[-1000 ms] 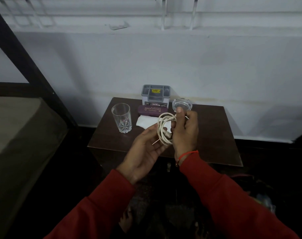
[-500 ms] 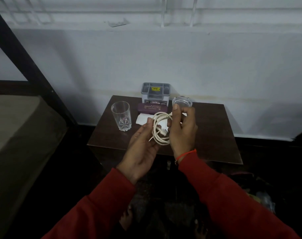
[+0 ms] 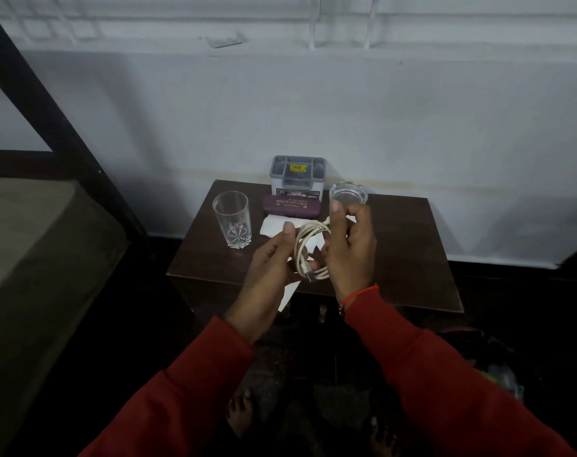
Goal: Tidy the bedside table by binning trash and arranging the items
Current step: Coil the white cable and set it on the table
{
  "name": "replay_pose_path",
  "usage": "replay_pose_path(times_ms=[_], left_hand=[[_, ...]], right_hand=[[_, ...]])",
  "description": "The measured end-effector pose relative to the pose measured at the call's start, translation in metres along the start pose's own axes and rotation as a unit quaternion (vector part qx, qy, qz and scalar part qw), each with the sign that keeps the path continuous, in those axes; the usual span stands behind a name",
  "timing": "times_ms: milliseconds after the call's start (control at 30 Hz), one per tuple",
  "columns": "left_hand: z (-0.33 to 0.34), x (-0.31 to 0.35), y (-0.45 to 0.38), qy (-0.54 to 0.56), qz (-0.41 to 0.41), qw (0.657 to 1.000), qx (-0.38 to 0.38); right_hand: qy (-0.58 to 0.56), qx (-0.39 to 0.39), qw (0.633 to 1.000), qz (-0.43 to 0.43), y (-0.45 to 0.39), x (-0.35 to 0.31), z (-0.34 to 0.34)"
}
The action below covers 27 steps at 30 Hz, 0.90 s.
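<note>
A coiled white cable (image 3: 308, 250) hangs between both my hands above the front of the dark wooden bedside table (image 3: 409, 258). My left hand (image 3: 267, 275) holds the coil's left side, thumb over it. My right hand (image 3: 351, 249) grips the coil's right side with curled fingers. On the table stand a clear drinking glass (image 3: 231, 219), a maroon spectacle case (image 3: 292, 205), a grey organiser box (image 3: 297, 174) and a small glass ashtray (image 3: 349, 193). White paper (image 3: 274, 225) lies under the case's front edge, partly hidden by my hands.
A bed mattress (image 3: 33, 245) and its dark frame post (image 3: 49, 110) stand at the left. The white wall (image 3: 313, 110) backs the table. Another white scrap (image 3: 288, 293) shows below my left hand at the table's front edge. My bare feet show on the dark floor.
Both hands with the cable coil have shifted slightly down and left. My left thumb now closes over the coil, which has tightened into a narrower loop.
</note>
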<state>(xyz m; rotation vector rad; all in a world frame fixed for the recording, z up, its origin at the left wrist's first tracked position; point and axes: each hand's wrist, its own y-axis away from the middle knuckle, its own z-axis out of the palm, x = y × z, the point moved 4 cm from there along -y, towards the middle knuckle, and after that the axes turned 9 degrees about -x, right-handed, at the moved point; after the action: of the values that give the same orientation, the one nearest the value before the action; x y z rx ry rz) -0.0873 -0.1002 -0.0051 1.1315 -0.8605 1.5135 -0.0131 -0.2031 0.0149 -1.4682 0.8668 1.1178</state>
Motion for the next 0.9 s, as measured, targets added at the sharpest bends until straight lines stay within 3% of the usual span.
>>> replay_pose_path(times_ms=[167,267,400,533,667,900], left_hand=[[-0.007,0.006,0.001,-0.281,0.134,0.95,0.0],[-0.014,0.013,0.003,-0.376,0.157,0.913,0.009],[-0.016,0.016,0.0,-0.437,0.148,0.886,-0.04],[-0.022,0.018,-0.004,-0.42,0.123,0.895,-0.08],[-0.026,0.014,-0.005,-0.304,0.088,0.943,-0.101],[-0.041,0.01,-0.007,-0.233,0.054,0.967,-0.09]], right_hand=[[0.012,-0.03,0.999,0.025,-0.002,0.004,0.001],[0.025,-0.061,0.997,0.032,-0.004,0.004,0.002],[0.032,-0.102,0.994,0.038,-0.007,0.004,-0.002],[-0.057,-0.114,0.987,0.092,-0.009,0.008,-0.004],[-0.161,-0.11,0.971,0.137,-0.009,0.012,0.0],[-0.157,-0.132,0.967,0.153,-0.012,0.014,-0.002]])
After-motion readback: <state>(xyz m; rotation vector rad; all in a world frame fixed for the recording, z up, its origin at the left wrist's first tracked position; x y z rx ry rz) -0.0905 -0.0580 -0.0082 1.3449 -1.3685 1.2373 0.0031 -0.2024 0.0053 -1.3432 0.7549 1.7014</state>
